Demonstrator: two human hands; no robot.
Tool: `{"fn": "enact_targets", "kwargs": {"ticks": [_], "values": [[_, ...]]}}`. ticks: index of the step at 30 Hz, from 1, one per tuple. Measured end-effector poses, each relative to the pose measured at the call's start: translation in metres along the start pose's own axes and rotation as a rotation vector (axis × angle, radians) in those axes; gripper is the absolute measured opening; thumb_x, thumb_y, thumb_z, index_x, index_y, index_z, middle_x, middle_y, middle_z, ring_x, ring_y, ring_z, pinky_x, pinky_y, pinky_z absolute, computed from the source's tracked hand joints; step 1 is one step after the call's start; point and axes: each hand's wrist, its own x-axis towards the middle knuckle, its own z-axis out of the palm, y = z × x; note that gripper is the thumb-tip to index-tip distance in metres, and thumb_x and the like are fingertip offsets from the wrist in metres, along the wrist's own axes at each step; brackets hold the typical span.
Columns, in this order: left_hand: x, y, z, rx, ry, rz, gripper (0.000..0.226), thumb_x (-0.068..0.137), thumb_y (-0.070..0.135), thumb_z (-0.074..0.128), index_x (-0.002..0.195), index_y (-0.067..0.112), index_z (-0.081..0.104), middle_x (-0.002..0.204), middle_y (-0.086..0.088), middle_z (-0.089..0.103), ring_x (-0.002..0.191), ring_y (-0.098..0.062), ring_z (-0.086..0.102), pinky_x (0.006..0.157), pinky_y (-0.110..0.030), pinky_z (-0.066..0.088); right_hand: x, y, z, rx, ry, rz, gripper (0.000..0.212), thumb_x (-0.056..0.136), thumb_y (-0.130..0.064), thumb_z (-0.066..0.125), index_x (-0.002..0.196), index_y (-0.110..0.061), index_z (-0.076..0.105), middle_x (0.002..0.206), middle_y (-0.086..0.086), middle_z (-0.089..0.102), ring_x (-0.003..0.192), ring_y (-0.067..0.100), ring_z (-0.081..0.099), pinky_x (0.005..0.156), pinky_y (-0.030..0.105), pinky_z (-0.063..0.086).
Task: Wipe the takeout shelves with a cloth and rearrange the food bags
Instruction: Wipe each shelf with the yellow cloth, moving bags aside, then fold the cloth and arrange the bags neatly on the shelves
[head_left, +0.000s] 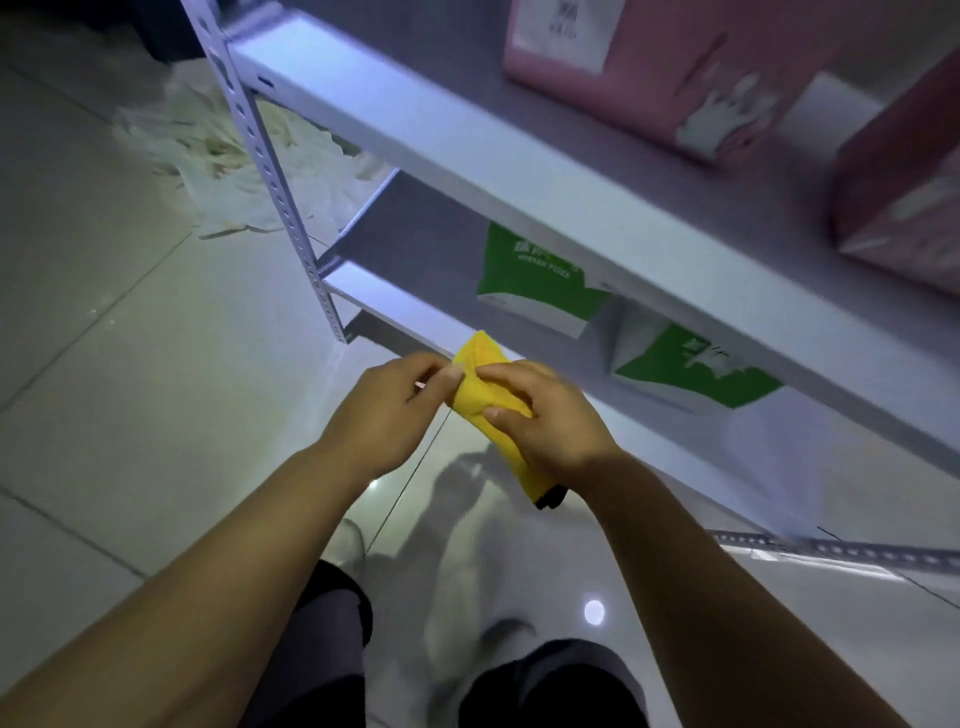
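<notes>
Glossy pale tiled floor (130, 338), grout lines and light spots reflected in it. Dim, bluish light. White metal rack with a perforated upright post (270, 171). The upper shelf (467, 150) runs diagonally across the view, with the lower shelf (415, 228) under it.

Yellow cloth (480, 364), folded into a narrow wad, is held in the air in front of the rack's low front edge, over the floor. Left hand (387, 415) pinches the cloth's near edge between thumb and forefinger. Right hand (550, 421) has its fingers curled round the wad, with a dark tag end hanging below the wrist.

Two pink bags on the upper shelf: one at the back (649, 67) with a white label, its print too blurred to read, and one at the right (904, 197). Two green-and-white bags on the lower shelf, left one (535, 280) and right one (696, 374). Both have white lettering that isn't legible.

White stringy mop head (218, 156) lies on the floor behind the post. Dark trouser legs (322, 649) at the bottom.
</notes>
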Motion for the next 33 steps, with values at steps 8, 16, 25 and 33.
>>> {"fn": "enact_targets", "kwargs": {"ticks": [8,16,25,33], "values": [[-0.102,0.135,-0.055,-0.126,0.014,0.026,0.025,0.080,0.032,0.069,0.103,0.033,0.057,0.100,0.008,0.064,0.078,-0.014,0.066,0.073,-0.034,0.055,-0.107,-0.107,-0.098,0.231,0.090,-0.017,0.082,0.068,-0.030,0.077,0.134,-0.046,0.031,0.120,-0.023,0.044,0.103,0.000,0.047,0.077,0.017,0.041],[-0.164,0.202,-0.103,0.008,-0.028,0.233,0.028,0.082,0.022,0.068,0.108,0.030,0.059,0.105,0.007,0.059,0.084,-0.004,0.059,0.069,-0.015,0.046,-0.182,-0.179,-0.149,0.160,0.273,0.005,0.030,0.084,-0.022,0.062,0.112,-0.032,0.059,0.100,-0.011,0.060,0.089,0.009,0.054,0.076,0.028,0.045],[-0.225,0.204,-0.161,0.315,-0.136,0.394,0.021,0.084,0.038,0.062,0.102,0.028,0.060,0.099,0.000,0.041,0.076,-0.007,0.050,0.071,-0.022,0.041,-0.263,-0.254,-0.134,0.200,0.558,0.056,0.020,0.087,-0.015,0.054,0.088,-0.035,0.054,0.089,-0.010,0.059,0.082,0.014,0.054,0.059,0.024,0.040],[-0.259,0.204,-0.203,0.375,-0.172,0.529,0.012,0.089,0.046,0.049,0.095,0.036,0.047,0.092,0.009,0.054,0.082,-0.013,0.052,0.058,-0.026,0.039,-0.324,-0.289,-0.135,0.117,0.598,0.043,0.020,0.090,-0.012,0.051,0.097,-0.030,0.057,0.089,-0.013,0.057,0.077,0.003,0.053,0.059,0.020,0.039]]}}
